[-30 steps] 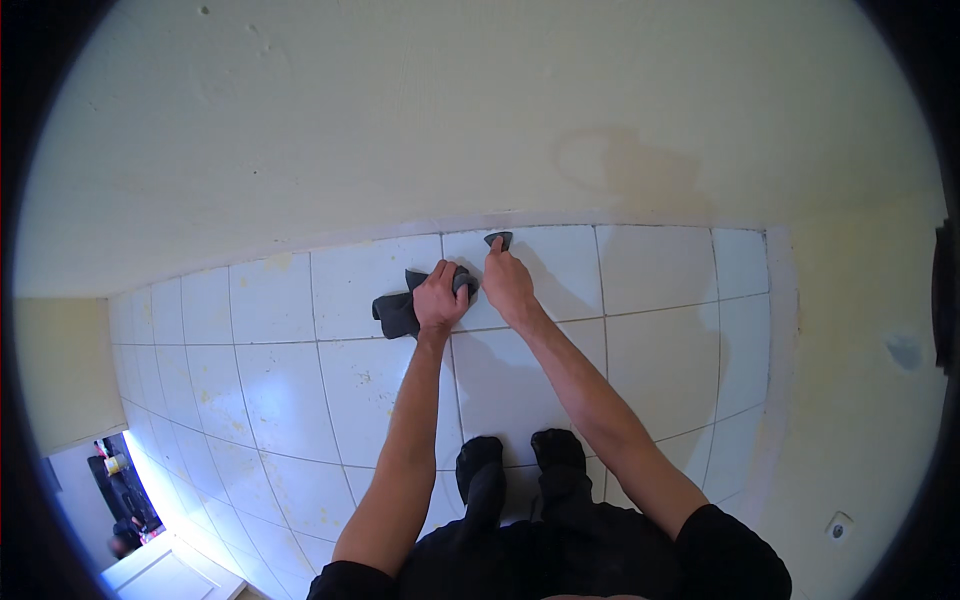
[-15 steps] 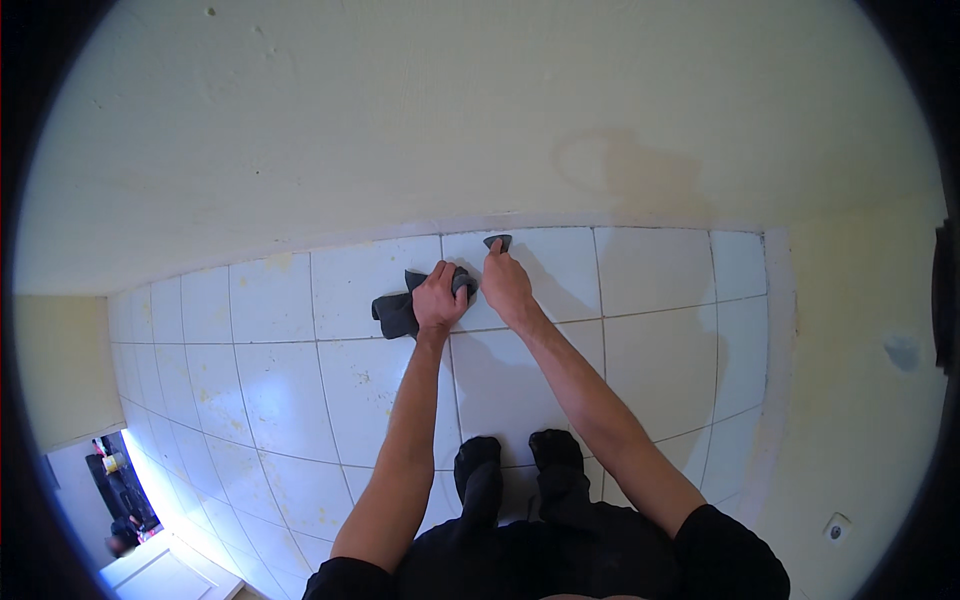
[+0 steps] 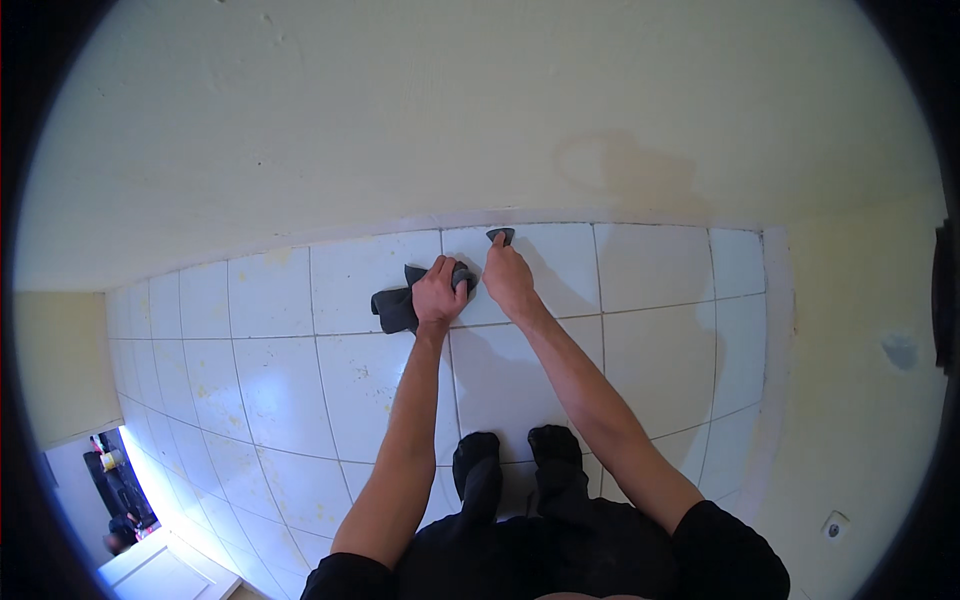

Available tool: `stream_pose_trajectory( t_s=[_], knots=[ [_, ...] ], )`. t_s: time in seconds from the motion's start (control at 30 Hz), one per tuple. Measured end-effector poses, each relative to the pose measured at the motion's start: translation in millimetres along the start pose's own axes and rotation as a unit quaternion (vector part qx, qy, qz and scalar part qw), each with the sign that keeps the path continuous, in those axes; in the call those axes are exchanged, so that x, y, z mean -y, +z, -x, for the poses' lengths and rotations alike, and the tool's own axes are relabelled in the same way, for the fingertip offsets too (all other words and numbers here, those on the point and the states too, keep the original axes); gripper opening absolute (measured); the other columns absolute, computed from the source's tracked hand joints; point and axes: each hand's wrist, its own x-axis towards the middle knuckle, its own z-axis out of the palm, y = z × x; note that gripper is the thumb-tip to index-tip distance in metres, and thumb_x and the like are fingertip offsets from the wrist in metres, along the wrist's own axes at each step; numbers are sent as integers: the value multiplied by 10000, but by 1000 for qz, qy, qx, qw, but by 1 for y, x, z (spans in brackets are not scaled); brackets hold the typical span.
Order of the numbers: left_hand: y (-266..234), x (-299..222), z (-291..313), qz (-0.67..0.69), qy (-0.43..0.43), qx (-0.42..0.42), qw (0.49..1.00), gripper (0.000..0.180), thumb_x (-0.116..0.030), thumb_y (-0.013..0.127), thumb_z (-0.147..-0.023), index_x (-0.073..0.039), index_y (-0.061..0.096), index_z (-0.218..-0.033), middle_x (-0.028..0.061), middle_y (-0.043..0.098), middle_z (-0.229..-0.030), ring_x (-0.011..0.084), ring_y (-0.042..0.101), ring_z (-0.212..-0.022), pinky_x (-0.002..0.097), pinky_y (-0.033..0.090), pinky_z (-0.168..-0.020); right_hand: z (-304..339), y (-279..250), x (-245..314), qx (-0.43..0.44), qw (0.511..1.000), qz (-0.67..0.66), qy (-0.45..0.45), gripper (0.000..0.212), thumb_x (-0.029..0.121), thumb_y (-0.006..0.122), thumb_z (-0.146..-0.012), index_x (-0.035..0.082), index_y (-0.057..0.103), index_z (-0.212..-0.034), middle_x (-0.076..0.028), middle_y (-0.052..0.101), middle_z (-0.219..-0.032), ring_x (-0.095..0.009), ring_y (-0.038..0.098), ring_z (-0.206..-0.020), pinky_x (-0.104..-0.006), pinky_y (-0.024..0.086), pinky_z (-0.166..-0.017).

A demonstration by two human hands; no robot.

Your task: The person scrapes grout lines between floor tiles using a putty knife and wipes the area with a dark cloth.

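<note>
My right hand [image 3: 508, 280] is closed around a small tool, and its index finger presses on the dark flared blade. This looks like a scraper [image 3: 505, 235]; its handle is hidden in my fist. The blade rests on a white tile close to the foot of the wall. To the left, my left hand [image 3: 437, 292] grips a bunched dark grey cloth [image 3: 394, 312] and leans it on the floor. Part of the cloth sticks out by the thumb, and the rest spreads to the left. A small gap separates the two hands.
White floor tiles [image 3: 275, 375] with dark joints carry yellowish marks on the left. A cream wall [image 3: 400, 120] rises ahead, another [image 3: 850, 440] on the right with a socket [image 3: 835, 527]. My feet in dark socks [image 3: 553, 447] stand behind my hands. A white door [image 3: 165, 575] is at lower left.
The whole view has shifted very slightly. The scraper's blade sits a touch farther right; my left hand and the cloth hold their place on the tile.
</note>
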Motion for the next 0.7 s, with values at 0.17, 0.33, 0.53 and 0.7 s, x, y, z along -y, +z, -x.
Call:
stream_pose_trajectory(
  t_s=[0.17, 0.33, 0.53, 0.7],
  knots=[
    [2, -2, 3, -7, -3, -2, 1000, 300, -214, 666, -747, -92, 608, -1015, 106, 633, -975, 355, 670, -844, 455, 558, -665, -1, -4, -4, -19, 1000, 1, 1, 578, 4, 558, -859, -202, 410, -1379, -309, 701, -889, -428, 717, -841, -475, 596, -714],
    [1, -5, 1, 10, -6, -10, 1000, 312, -214, 615, -755, -82, 605, -1038, 137, 633, -985, 397, 660, -845, 490, 553, -699, -3, 1, -7, -22, 1000, -3, -4, 570, 4, 547, -864, -202, 413, -1379, -304, 702, -865, -426, 718, -817, -479, 594, -701],
    [1, -3, -1, 15, -13, 6, 1000, 317, -227, 615, -756, -78, 604, -1036, 139, 632, -993, 401, 656, -848, 496, 549, -705, 0, 3, -7, -26, 1000, -10, 3, 570, -4, 545, -854, -228, 410, -1361, -314, 694, -848, -424, 719, -794, -471, 595, -681],
    [0, -2, -1, 8, -17, 14, 1000, 322, -227, 613, -757, -76, 603, -1041, 141, 630, -997, 403, 654, -851, 494, 547, -710, 3, 3, -3, -32, 999, -10, -10, 582, -7, 563, -843, -240, 409, -1354, -309, 694, -826, -418, 720, -779, -465, 597, -673]
  ],
)
